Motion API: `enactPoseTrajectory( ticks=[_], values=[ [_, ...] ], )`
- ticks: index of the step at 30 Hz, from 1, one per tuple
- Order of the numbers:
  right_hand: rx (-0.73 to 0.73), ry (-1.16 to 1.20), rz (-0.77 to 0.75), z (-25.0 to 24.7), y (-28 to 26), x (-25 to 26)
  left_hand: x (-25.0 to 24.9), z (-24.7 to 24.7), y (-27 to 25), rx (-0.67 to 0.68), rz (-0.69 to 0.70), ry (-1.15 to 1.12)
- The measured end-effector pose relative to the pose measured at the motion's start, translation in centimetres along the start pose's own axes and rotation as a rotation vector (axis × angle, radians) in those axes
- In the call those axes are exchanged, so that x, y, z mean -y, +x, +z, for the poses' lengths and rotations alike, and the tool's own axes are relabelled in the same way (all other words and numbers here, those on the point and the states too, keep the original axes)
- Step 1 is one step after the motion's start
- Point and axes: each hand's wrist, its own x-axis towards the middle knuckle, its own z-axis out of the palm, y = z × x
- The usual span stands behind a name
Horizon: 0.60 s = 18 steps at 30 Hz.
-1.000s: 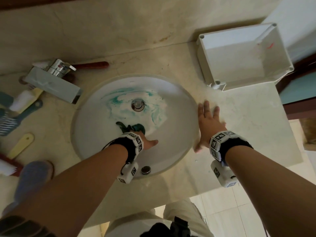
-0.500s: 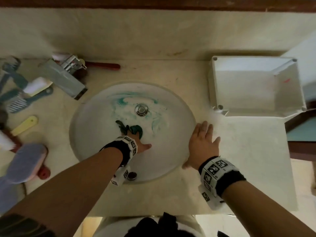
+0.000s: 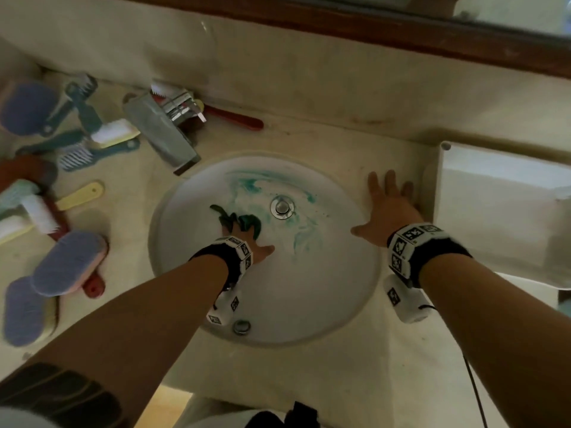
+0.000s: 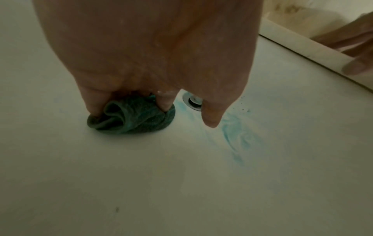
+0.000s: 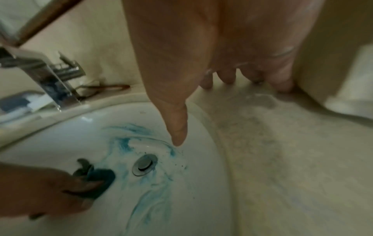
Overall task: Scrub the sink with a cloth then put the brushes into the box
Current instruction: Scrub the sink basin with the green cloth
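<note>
The dark green cloth (image 4: pixel 131 115) is bunched under the curled fingers of the left hand (image 3: pixel 247 239) and pressed to the sink (image 3: pixel 309 304) bowl just left of the drain (image 3: pixel 281 206), presumably so the blue-green streaks can be scrubbed. The right hand (image 3: pixel 389 208) is laid flat, fingers spread and holding nothing, on the counter (image 3: pixel 309 372) between sink and white box (image 3: pixel 500 211), probably for support. The finger grip is shown only by the left wrist view; the brushes (image 3: pixel 68 264), lying left of the sink, only by the head view.
</note>
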Motion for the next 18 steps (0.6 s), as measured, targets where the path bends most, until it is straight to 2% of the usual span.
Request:
enactPoseTrajectory(
  ticks=[4,9,13,18],
  values=[
    [0.029,-0.004,0.017,-0.1,0.1,0.4,0.0,-1.6,0.9,-0.062,0.054,0.048],
    [0.055,-0.033,0.032,-0.5,0.3,0.3,-0.2,1.1,-0.4,-0.024,0.145,0.091],
    [0.057,-0.034,0.040,-0.9,0.4,0.6,-0.2,1.4,-2.1,-0.030,0.090,0.052],
    [0.042,-0.056,0.043,-0.6,0.5,1.2,0.4,-1.9,0.2,-0.122,-0.016,-0.016]
  ],
)
